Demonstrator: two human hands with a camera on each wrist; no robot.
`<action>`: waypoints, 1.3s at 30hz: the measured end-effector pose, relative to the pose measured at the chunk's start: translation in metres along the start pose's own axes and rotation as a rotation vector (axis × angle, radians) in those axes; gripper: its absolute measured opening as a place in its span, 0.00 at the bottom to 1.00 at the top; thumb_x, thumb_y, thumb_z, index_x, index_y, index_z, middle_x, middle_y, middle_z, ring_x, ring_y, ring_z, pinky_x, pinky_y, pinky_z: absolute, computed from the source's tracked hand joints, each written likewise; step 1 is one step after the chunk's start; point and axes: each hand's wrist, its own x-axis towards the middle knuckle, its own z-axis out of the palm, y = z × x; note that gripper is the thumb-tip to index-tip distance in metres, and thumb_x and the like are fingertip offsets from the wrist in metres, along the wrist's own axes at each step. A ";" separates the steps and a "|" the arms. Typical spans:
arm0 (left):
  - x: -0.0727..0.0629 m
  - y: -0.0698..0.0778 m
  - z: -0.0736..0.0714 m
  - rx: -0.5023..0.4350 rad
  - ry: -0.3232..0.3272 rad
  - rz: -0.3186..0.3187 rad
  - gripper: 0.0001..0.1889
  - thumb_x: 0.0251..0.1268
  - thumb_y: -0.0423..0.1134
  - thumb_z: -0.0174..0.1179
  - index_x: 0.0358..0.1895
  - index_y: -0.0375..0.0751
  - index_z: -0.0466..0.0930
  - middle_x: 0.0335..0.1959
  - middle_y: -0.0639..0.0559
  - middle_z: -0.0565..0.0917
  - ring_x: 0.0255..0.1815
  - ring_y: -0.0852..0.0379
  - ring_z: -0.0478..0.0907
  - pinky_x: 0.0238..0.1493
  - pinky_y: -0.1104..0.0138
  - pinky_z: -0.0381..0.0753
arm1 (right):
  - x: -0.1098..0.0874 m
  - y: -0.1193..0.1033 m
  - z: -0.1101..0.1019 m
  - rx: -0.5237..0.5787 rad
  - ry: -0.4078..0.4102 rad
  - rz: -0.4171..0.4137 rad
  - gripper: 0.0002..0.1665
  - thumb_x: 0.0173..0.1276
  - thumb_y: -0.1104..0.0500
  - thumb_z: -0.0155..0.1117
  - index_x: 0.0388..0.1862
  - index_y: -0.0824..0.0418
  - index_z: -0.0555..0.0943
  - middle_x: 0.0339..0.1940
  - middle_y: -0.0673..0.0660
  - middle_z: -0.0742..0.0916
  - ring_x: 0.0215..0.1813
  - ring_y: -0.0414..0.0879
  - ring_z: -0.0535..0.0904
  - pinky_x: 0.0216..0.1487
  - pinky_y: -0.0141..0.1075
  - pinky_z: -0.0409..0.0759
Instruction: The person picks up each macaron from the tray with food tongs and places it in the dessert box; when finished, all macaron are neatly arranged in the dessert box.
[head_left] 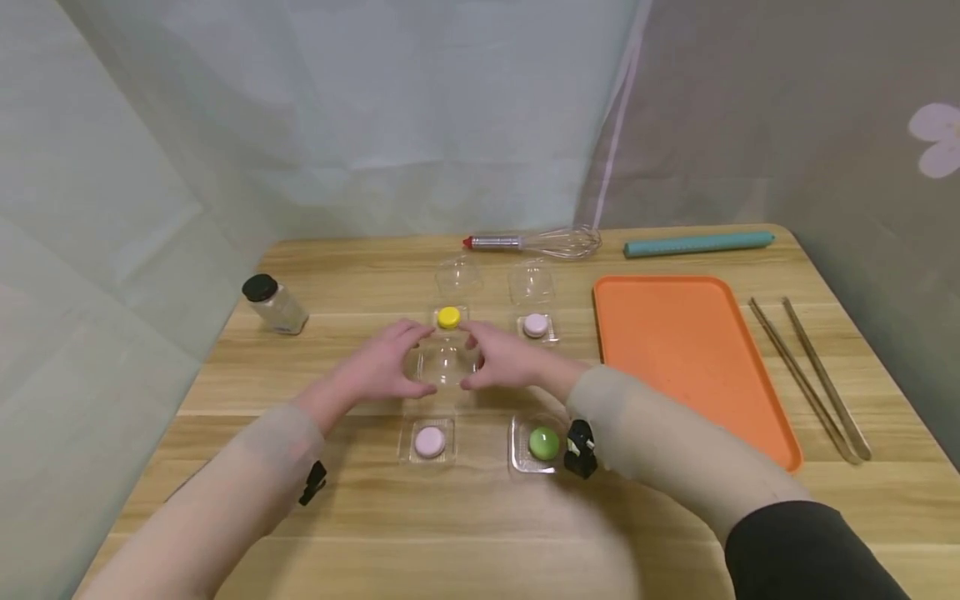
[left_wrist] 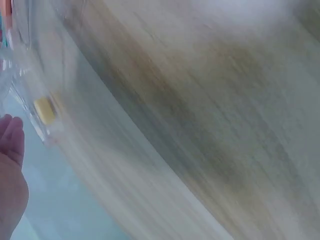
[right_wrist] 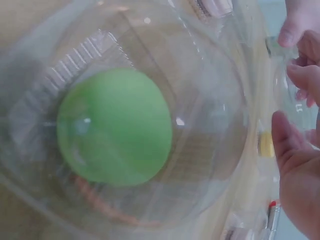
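Both hands are raised over the middle of the table, facing each other around a clear plastic domed lid [head_left: 447, 364]. My left hand [head_left: 386, 360] curves its fingers and thumb at the lid's left side. On the right side, my right hand [head_left: 504, 357] does the same. Just beyond the fingertips, a yellow macaron [head_left: 448, 317] sits in a clear tray. A pink macaron [head_left: 431, 442] in its tray lies nearer the body. Below my right wrist, a green macaron [right_wrist: 115, 127] shows under a clear dome.
Another pink macaron [head_left: 536, 325] sits in a tray at the back, with clear lids [head_left: 531, 282] behind. Further back lie a whisk [head_left: 558, 242] and a teal rod [head_left: 697, 243]. An orange tray [head_left: 675, 333] and metal tongs [head_left: 806, 375] are rightward; a black-capped jar [head_left: 276, 305] stands left.
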 end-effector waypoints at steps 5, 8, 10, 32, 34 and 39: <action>-0.001 0.006 0.004 0.034 0.027 0.038 0.51 0.41 0.52 0.73 0.69 0.32 0.58 0.58 0.38 0.68 0.56 0.44 0.69 0.57 0.52 0.71 | -0.007 0.004 -0.003 0.095 0.032 -0.029 0.54 0.53 0.62 0.71 0.73 0.66 0.50 0.57 0.62 0.75 0.44 0.49 0.77 0.44 0.34 0.77; -0.003 0.010 0.005 0.048 0.072 0.058 0.52 0.39 0.50 0.75 0.69 0.32 0.57 0.59 0.37 0.66 0.58 0.42 0.67 0.59 0.51 0.69 | -0.012 0.004 -0.004 0.191 0.049 -0.020 0.54 0.52 0.62 0.71 0.74 0.62 0.50 0.56 0.60 0.75 0.43 0.47 0.77 0.43 0.34 0.78; -0.004 0.013 0.004 0.059 0.109 0.083 0.52 0.38 0.50 0.75 0.68 0.32 0.58 0.59 0.36 0.66 0.58 0.42 0.67 0.59 0.51 0.69 | -0.016 0.004 -0.005 0.300 0.060 0.002 0.51 0.56 0.61 0.69 0.74 0.58 0.52 0.55 0.59 0.75 0.43 0.48 0.78 0.42 0.35 0.79; -0.014 0.008 0.005 0.364 0.540 0.524 0.48 0.28 0.51 0.76 0.58 0.36 0.64 0.52 0.41 0.68 0.48 0.43 0.69 0.47 0.51 0.70 | -0.023 -0.002 -0.004 0.850 -0.107 0.075 0.31 0.73 0.37 0.34 0.68 0.50 0.63 0.53 0.66 0.73 0.39 0.57 0.81 0.34 0.48 0.82; -0.014 0.008 0.004 0.372 0.526 0.521 0.48 0.30 0.51 0.76 0.59 0.36 0.63 0.53 0.41 0.68 0.48 0.43 0.69 0.48 0.50 0.70 | -0.022 -0.004 -0.003 0.870 -0.112 0.087 0.30 0.74 0.38 0.35 0.67 0.51 0.62 0.51 0.65 0.73 0.36 0.55 0.80 0.33 0.46 0.82; -0.019 0.013 0.000 0.295 0.416 0.434 0.47 0.37 0.56 0.73 0.62 0.37 0.62 0.55 0.41 0.71 0.52 0.43 0.69 0.55 0.49 0.68 | -0.020 -0.006 -0.001 0.890 -0.080 0.090 0.29 0.75 0.44 0.36 0.67 0.59 0.60 0.50 0.68 0.72 0.32 0.51 0.78 0.34 0.41 0.82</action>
